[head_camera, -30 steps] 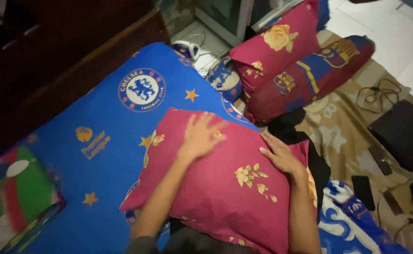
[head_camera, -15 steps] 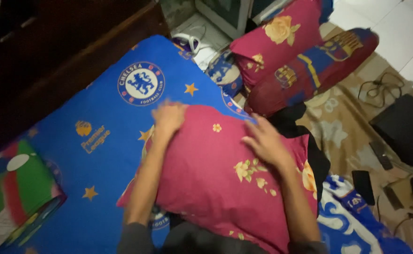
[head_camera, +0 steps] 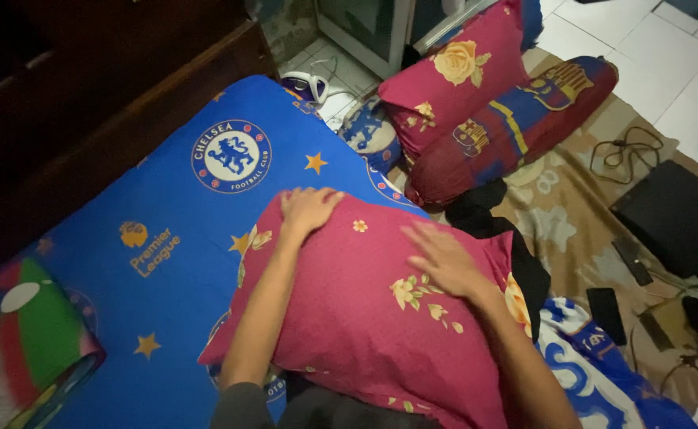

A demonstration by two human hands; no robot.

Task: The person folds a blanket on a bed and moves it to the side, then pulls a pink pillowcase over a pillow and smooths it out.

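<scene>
A dark red pillow with yellow flowers (head_camera: pixel 365 310) lies on the blue mattress (head_camera: pixel 166 270), near the person, and both hands rest flat on top of it. The left hand (head_camera: pixel 308 208) lies open with fingers spread at the pillow's far left corner, while the right hand (head_camera: pixel 444 258) lies open, palm down, near its right edge. A second floral pillow (head_camera: pixel 452 79) and a striped bolster (head_camera: pixel 508 131) lie on the floor beyond, well apart from the hands

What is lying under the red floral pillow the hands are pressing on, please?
The pillow lies on a blue sheet with gold stars; the left hand and right hand rest flat on top. The sheet directly beneath it is covered.
</scene>
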